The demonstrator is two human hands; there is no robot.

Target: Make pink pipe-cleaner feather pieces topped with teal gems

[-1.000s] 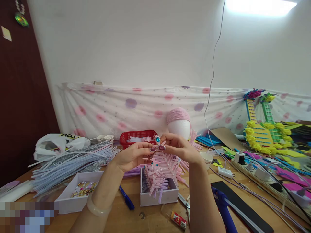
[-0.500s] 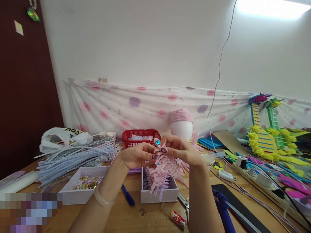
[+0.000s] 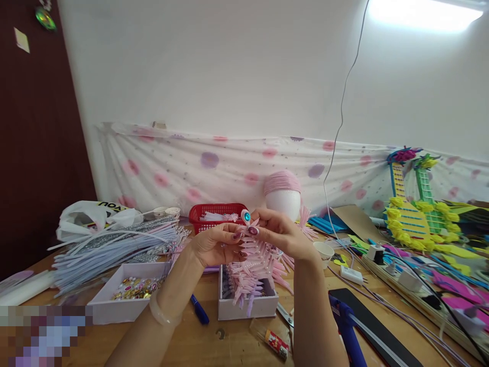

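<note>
Both hands are raised over the middle of the table, fingertips close together on a pink pipe-cleaner ornament [image 3: 254, 265]. A round blue gem [image 3: 247, 217] in a pale rim stands out at its top, and rows of pink spikes with small pearl beads hang below. My left hand [image 3: 219, 243] pinches it from the left side near the top. My right hand [image 3: 278, 233] is closed on the same upper part, its thumb below the gem. Under the hanging spikes stands a white box [image 3: 248, 309], partly covered by them.
A white tray of gems [image 3: 110, 306] and a pile of pale pipe cleaners [image 3: 114, 255] lie left. Behind are a red basket [image 3: 198, 219] and a white foam head form [image 3: 284, 204]. A blue glue gun [image 3: 344, 318], lighter [image 3: 275, 344] and power strip [image 3: 401, 290] lie right.
The gem end of the ornament has risen slightly and now faces me more. My left fingers have shifted a little to the left. The whole view has moved slightly.
</note>
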